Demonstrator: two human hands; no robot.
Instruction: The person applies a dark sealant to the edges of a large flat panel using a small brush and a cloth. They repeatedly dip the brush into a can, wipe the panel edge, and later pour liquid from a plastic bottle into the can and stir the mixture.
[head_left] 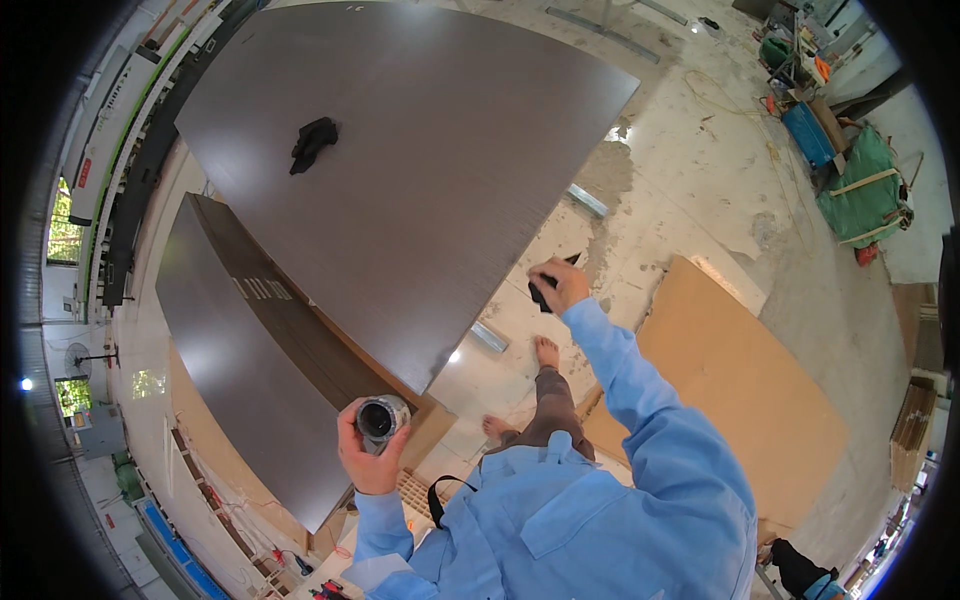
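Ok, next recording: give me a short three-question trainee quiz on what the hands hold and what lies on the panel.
1. True or false: the left hand holds a roll of tape.
2. What lies on the large dark panel?
A. a hammer
B. a black cloth
C. a paint can
3. Fill in: the right hand holds a small ____ object.

Key
1. True
2. B, the black cloth
3. black
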